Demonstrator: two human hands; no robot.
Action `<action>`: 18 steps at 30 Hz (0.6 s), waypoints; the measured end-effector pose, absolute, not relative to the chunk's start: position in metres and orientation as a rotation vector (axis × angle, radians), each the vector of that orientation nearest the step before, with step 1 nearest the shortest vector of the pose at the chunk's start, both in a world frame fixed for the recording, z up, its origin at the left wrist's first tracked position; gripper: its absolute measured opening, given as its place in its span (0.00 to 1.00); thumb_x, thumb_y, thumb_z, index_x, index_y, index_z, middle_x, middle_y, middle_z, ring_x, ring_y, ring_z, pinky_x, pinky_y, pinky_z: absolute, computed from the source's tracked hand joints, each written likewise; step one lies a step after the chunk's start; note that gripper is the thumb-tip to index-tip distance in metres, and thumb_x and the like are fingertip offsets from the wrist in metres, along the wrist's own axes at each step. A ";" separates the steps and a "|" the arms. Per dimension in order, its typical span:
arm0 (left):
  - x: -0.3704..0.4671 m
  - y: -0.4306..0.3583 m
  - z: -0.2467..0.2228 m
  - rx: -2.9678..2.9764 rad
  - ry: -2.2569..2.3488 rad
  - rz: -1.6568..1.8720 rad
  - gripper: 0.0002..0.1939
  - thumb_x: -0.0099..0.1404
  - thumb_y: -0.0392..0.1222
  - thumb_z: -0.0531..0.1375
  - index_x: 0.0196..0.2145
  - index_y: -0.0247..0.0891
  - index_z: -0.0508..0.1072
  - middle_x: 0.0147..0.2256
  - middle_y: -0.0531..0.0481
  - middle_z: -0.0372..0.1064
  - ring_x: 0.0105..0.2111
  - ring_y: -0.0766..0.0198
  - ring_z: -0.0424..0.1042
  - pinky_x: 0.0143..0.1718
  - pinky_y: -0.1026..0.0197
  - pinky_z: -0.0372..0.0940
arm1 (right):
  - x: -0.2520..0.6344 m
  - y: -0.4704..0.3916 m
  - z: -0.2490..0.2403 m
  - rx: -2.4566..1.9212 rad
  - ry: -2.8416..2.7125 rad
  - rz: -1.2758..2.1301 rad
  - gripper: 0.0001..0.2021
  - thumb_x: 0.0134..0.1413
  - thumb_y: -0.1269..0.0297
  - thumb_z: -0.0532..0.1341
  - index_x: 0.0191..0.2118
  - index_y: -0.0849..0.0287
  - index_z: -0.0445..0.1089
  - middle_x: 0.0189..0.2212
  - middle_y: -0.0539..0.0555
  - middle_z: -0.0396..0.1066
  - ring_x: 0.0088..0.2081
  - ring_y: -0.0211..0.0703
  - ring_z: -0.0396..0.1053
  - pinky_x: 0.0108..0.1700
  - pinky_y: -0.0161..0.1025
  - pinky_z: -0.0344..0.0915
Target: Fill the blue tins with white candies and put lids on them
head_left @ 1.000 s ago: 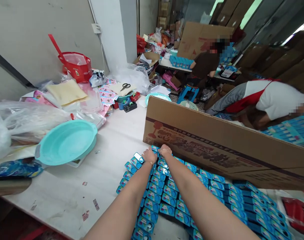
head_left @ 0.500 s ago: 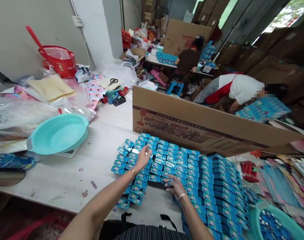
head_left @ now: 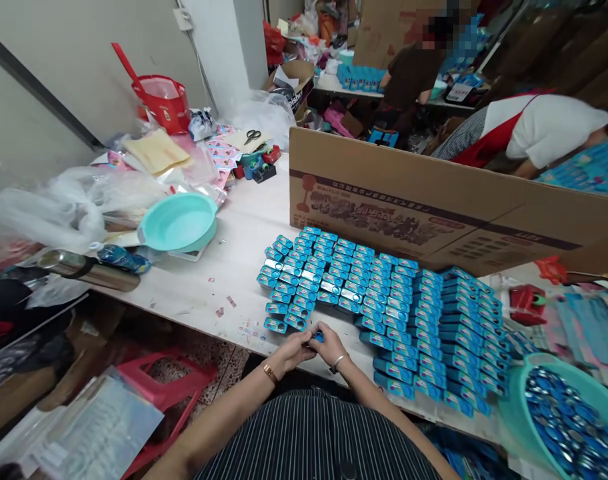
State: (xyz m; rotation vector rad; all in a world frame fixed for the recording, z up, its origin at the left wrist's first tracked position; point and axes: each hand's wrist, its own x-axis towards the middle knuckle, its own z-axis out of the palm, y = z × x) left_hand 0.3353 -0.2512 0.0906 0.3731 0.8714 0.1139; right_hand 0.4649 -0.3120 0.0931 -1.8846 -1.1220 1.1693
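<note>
Rows of small blue boxes (head_left: 351,294) stand on the white table (head_left: 194,287), reaching from the middle to the right. At the table's front edge, below the left end of the rows, my left hand (head_left: 297,349) and my right hand (head_left: 329,343) meet. Between their fingers is a small blue item (head_left: 318,337), held by both; its details are too small to make out. At the right, a teal basin (head_left: 514,393) holds many shiny blue pieces (head_left: 574,420).
A long cardboard panel (head_left: 364,180) stands behind the boxes. An empty teal bowl (head_left: 179,223), a steel flask (head_left: 109,277), scissors (head_left: 253,136) and plastic bags lie left. Two people are beyond the panel. A red stool (head_left: 169,373) is below the table.
Both hands have moved from the box rows down to the front edge and come together round a small blue item. The view has shifted, showing more of the floor and the right basin.
</note>
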 end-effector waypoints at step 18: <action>0.271 -0.200 0.084 0.731 1.259 0.359 0.21 0.58 0.56 0.64 0.35 0.32 0.75 0.21 0.60 0.57 0.15 0.77 0.52 0.17 0.69 0.44 | 0.464 -0.260 0.082 -1.946 -0.206 1.388 0.09 0.51 0.74 0.58 0.39 0.57 0.62 0.20 0.47 0.69 0.18 0.33 0.65 0.23 0.30 0.66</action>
